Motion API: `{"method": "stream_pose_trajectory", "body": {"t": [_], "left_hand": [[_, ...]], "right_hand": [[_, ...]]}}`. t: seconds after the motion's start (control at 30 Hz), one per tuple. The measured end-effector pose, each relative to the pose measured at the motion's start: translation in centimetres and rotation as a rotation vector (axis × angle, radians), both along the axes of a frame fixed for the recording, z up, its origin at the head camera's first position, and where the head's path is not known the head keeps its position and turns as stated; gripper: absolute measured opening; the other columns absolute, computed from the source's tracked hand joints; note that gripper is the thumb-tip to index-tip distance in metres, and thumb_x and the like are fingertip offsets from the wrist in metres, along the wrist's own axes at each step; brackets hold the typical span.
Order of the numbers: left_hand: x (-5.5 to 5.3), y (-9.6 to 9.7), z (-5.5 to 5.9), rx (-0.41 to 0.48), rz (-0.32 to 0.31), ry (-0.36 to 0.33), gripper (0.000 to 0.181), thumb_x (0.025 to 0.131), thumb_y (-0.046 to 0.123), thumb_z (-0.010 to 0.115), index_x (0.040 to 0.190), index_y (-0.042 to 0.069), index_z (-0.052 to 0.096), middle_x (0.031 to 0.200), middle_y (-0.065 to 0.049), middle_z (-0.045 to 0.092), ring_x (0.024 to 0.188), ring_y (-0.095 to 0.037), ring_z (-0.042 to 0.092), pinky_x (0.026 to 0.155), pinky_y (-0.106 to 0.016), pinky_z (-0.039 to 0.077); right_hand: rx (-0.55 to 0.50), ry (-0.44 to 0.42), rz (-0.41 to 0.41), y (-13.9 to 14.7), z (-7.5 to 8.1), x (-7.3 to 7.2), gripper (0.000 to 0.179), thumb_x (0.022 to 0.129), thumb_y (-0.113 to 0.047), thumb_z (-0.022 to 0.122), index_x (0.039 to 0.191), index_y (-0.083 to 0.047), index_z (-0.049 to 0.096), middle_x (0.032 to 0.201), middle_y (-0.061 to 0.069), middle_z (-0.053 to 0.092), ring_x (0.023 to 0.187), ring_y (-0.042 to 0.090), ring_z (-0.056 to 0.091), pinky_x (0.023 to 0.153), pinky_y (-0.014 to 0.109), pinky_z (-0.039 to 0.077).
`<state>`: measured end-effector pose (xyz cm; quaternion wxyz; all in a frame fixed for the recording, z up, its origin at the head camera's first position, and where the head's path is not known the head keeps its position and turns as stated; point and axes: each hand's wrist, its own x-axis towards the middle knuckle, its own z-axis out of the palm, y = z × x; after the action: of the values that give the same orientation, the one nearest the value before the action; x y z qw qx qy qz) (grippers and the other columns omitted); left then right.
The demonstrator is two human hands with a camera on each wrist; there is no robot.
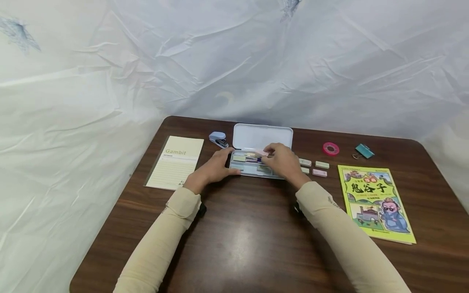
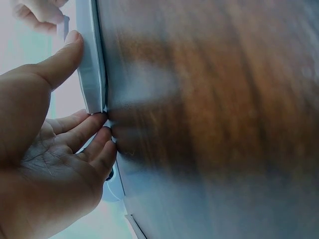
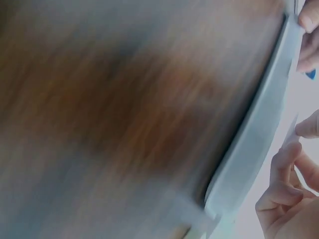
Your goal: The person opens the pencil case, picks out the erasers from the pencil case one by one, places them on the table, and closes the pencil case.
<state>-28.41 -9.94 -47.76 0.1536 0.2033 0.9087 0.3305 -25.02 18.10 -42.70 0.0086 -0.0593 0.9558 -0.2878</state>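
An open, pale pencil case (image 1: pixel 250 169) lies on the table with its white lid (image 1: pixel 263 136) raised at the back. My left hand (image 1: pixel 216 166) holds its left end, thumb at the front corner and fingers along the side. Over the case, my right hand (image 1: pixel 283 160) pinches a pale pink eraser (image 1: pixel 261 152) between thumb and fingers; only a thin edge of the eraser (image 3: pixel 291 131) shows in the right wrist view. Inside the case are a greenish eraser (image 1: pixel 239 158) and some pens (image 1: pixel 253 160). The right hand hides part of the case's right side.
Several small erasers (image 1: pixel 320 173) lie right of the case. Behind them are a pink tape roll (image 1: pixel 331 148) and a teal binder clip (image 1: pixel 364 151). A yellow comic book (image 1: pixel 375 203) lies at right, a notebook (image 1: pixel 176 160) at left, a stapler (image 1: pixel 218 138) behind the left hand.
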Motion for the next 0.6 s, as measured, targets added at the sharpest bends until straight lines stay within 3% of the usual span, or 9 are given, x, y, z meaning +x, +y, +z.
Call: {"method": "stream_pose_trajectory", "body": {"t": [0.1,0.2,0.47,0.5,0.6], "left_hand": [[0.0,0.0,-0.1,-0.002,0.012,-0.023,0.102,0.103,0.048,0.086,0.180,0.010,0.031,0.182,-0.019,0.040,0.172,-0.040,0.035,0.139,-0.061,0.037],[-0.2,0.0,-0.3,-0.010,0.020,-0.032,0.104,0.103,0.050,0.086,0.181,0.012,0.029,0.184,-0.018,0.037,0.174,-0.039,0.033,0.140,-0.060,0.035],[0.0,-0.1,-0.2,-0.032,0.029,-0.039,0.103,0.104,0.054,0.083,0.182,0.015,0.027,0.186,-0.015,0.034,0.176,-0.035,0.030,0.141,-0.057,0.035],[0.6,0.0,0.5,-0.040,0.023,-0.037,0.104,0.105,0.055,0.083,0.182,0.014,0.027,0.187,-0.016,0.034,0.176,-0.035,0.030,0.141,-0.056,0.034],[0.7,-0.1,0.7,-0.029,0.024,-0.048,0.105,0.104,0.056,0.083,0.182,0.014,0.027,0.187,-0.017,0.033,0.177,-0.036,0.028,0.142,-0.058,0.033]], "right_hand": [[-0.006,-0.018,0.005,1.0,2.0,1.3,0.034,0.104,-0.029,0.074,0.131,-0.010,0.082,0.120,0.014,0.082,0.090,0.027,0.068,0.072,0.041,0.053],[0.013,-0.027,0.018,2.6,2.7,1.7,0.033,0.105,-0.028,0.075,0.132,-0.009,0.081,0.119,0.015,0.080,0.090,0.027,0.065,0.073,0.038,0.050],[0.048,-0.084,0.008,6.8,3.1,3.1,0.038,0.107,-0.029,0.078,0.136,-0.005,0.077,0.128,0.022,0.076,0.101,0.032,0.064,0.079,0.039,0.049],[0.052,-0.091,0.006,7.4,3.1,3.3,0.038,0.107,-0.029,0.078,0.136,-0.005,0.076,0.130,0.022,0.076,0.101,0.032,0.064,0.079,0.039,0.049],[0.072,-0.115,0.005,8.8,3.0,4.0,0.036,0.106,-0.029,0.077,0.135,-0.007,0.076,0.128,0.021,0.075,0.100,0.031,0.064,0.079,0.038,0.048]]}}
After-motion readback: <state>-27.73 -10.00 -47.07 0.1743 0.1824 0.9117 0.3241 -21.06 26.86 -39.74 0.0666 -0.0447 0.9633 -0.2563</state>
